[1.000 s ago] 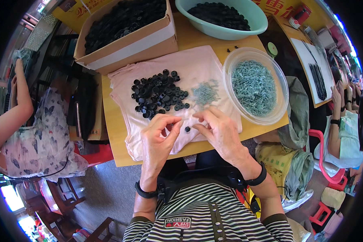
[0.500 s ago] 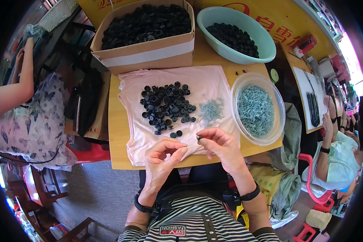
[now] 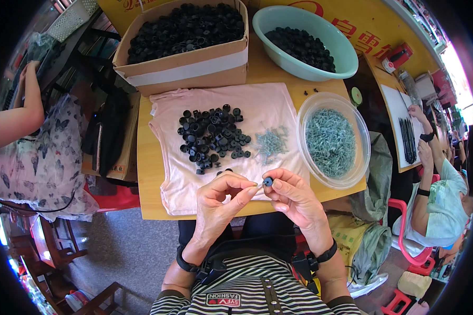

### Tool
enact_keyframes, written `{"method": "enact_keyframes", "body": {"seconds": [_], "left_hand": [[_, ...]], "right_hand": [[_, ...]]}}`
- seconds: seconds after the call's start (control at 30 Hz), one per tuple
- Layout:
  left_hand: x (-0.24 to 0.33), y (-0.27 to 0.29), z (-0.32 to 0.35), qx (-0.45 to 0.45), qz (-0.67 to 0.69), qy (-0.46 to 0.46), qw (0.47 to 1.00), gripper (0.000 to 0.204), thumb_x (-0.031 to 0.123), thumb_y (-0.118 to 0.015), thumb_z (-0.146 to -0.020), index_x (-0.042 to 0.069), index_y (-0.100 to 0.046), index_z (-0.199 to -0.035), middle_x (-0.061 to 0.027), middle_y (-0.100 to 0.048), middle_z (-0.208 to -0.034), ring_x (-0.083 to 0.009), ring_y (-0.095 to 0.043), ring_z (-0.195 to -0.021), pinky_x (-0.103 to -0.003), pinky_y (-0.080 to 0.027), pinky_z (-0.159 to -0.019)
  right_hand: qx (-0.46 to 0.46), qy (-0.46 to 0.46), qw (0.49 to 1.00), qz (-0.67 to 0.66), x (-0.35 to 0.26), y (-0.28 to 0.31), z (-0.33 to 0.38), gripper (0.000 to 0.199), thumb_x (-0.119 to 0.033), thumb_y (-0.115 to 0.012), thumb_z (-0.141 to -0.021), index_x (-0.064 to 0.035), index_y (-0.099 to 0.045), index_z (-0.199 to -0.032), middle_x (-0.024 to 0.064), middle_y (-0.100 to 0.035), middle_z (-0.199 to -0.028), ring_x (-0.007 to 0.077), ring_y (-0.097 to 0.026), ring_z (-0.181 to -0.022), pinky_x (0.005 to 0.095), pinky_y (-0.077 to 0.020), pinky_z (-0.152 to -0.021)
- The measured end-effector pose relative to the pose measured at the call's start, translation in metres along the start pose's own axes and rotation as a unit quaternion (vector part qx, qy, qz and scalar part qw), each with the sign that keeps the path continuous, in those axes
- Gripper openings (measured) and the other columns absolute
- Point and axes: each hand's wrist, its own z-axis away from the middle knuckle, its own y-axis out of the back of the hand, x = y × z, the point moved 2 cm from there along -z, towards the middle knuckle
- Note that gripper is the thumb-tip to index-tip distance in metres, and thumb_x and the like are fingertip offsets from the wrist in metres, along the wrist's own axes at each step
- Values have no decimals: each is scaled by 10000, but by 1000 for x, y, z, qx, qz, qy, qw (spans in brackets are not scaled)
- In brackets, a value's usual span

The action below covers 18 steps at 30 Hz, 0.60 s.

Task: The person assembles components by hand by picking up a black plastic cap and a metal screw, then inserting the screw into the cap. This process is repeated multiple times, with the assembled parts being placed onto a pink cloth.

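My left hand [image 3: 220, 199] pinches a small silver screw [image 3: 259, 185] between thumb and forefinger. Facing it, my right hand [image 3: 297, 198] grips a small round black cap [image 3: 268, 181], and the screw's end meets the cap; how deep it sits I cannot tell. Both hands are over the near edge of a pink cloth [image 3: 168, 184]. On the cloth beyond them lies a heap of black caps [image 3: 213, 131], with a small pile of loose screws [image 3: 271, 143] to its right. A couple of caps are partly hidden behind my left hand.
A clear round tub [image 3: 299, 142] of screws stands at the right of the wooden table [image 3: 151, 202]. Behind the cloth are a cardboard box [image 3: 194, 79] and a pale green basin [image 3: 268, 47], both holding black parts. Other people sit at left and right.
My two hands have come together. A screw now shows between left thumb and forefinger, touching the black cap in my right hand, which has turned into clearer view.
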Motion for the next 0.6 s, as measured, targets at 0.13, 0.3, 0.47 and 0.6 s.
{"method": "enact_keyframes", "body": {"seconds": [0.13,0.3,0.47,0.6], "left_hand": [[4,2,2,-2,-84,-31,996,90,1,-696,-815,-1,-662,-898,-51,-629,-913,-81,-565,-786,-214,-448,-701],[17,-5,4,32,-342,-263,902,195,-39,-719,-711,42,-661,-879,-52,-624,-810,-112,-553,-620,-233,-439,-525],[12,-11,7,22,-377,-300,876,206,-51,-724,-697,44,-646,-862,-48,-623,-810,-111,-557,-635,-238,-450,-534],[14,-11,6,22,-322,-223,920,176,-47,-711,-706,38,-647,-846,-44,-619,-807,-103,-539,-626,-231,-426,-525]], "right_hand": [[-3,15,999,29,1,-1,1,242,-124,-649,-899,-15,-610,-1112,43,-656,-908,58,-564,-728,176,-436,-537],[18,112,972,207,1,-4,4,207,-96,-641,-900,-7,-623,-1086,58,-673,-922,91,-623,-780,206,-479,-605],[18,101,976,191,0,-1,9,200,-73,-633,-900,4,-624,-1085,76,-683,-932,128,-658,-840,226,-510,-670],[12,101,978,183,6,2,5,201,-68,-631,-901,5,-622,-1087,82,-679,-954,131,-657,-844,225,-513,-680]]}}
